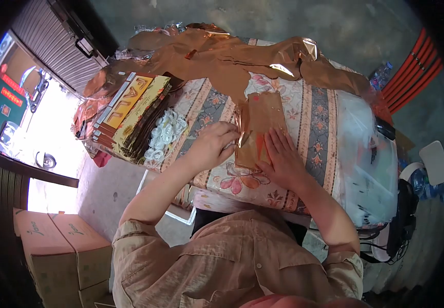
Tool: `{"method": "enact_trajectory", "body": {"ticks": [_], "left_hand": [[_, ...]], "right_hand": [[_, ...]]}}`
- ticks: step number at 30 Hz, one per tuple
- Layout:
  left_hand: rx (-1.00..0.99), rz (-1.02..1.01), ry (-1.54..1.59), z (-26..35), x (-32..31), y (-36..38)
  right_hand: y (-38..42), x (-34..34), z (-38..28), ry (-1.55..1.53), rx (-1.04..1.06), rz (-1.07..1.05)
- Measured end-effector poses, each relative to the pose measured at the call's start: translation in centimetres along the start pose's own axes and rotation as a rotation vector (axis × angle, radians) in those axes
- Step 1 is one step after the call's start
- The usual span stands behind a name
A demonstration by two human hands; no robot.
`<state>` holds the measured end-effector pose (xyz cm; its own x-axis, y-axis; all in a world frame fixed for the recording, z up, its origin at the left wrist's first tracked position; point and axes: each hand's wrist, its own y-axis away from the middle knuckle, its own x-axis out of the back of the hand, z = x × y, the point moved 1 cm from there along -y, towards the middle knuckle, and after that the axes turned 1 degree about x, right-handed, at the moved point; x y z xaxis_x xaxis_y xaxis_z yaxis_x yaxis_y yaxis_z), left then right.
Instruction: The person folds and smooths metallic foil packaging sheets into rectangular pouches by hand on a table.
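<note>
A folded piece of shiny copper-brown foil (265, 114) lies on the patterned tablecloth (232, 177) in front of me. My left hand (214, 146) is at the foil's left edge, fingers curled and pressed together on it. Flat on the lower right part of the foil rests my right hand (284, 160), its fingers stretched out. To the left are a stack of printed packets (134, 110) with yellow labels and a pile of white looped ties (165, 134). Beyond the folded piece, large crumpled copper foil sheets (196, 54) spread over the far side of the table.
Clear plastic sheets (363, 164) cover the table's right end, with a dark object (384, 129) at their edge. Cardboard boxes (60, 246) stand on the floor at lower left. Red stacked chairs (414, 74) and plastic bottles (381, 76) are at the right.
</note>
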<state>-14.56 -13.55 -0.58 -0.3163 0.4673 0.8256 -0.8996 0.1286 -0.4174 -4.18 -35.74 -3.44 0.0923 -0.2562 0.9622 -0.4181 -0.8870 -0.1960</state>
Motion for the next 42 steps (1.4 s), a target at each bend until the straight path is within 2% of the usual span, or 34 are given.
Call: {"method": "enact_trajectory", "body": {"ticks": [9, 16, 19, 21, 22, 24, 25, 27, 28, 30, 37, 42], "left_hand": [[-0.143, -0.077, -0.013, -0.7, 0.1, -1.4], [-0.167, -0.098, 0.005, -1.1, -0.2, -1.9], [-0.111, -0.078, 0.101, -1.7, -0.3, -1.7], [0.022, -0.1, 0.191, -2.0, -0.5, -1.7], [0.029, -0.107, 0.199, -1.8, -0.7, -1.6], [0.502, -0.074, 0.722, -1.4, -0.8, -1.8], [0.505, -0.076, 0.727, -0.6, -0.4, -2.3], [0.556, -0.151, 0.452, 0.7, 0.4, -3.0], [0.563, -0.158, 0.457, 0.6, -0.1, -2.8], [0.364, -0.022, 0.206, 0.5, -1.0, -2.4], [0.376, -0.107, 0.214, 1.3, -0.3, -1.6], [0.253, 0.038, 0.223, 1.1, -0.8, -1.3]], "right_hand": [[0.0, 0.1, -0.1, 0.001, -0.015, -0.002], [0.0, 0.1, -0.1, 0.003, -0.023, -0.008], [0.0, 0.2, -0.1, 0.001, -0.013, -0.01], [0.0, 0.4, -0.2, 0.003, -0.017, -0.019], [0.0, 0.4, -0.3, -0.003, -0.02, -0.029], [-0.1, 0.6, -0.3, -0.021, -0.015, -0.021], [-0.1, 0.6, -0.3, -0.022, -0.017, -0.026], [-0.1, 0.6, -0.2, -0.009, -0.003, -0.024], [0.0, 0.5, -0.3, -0.015, -0.006, -0.033], [-0.1, 0.8, -0.3, -0.003, 0.008, -0.018], [-0.2, 0.7, -0.3, 0.005, 0.001, -0.043], [-0.3, 1.0, -0.3, -0.017, 0.009, -0.04]]}}
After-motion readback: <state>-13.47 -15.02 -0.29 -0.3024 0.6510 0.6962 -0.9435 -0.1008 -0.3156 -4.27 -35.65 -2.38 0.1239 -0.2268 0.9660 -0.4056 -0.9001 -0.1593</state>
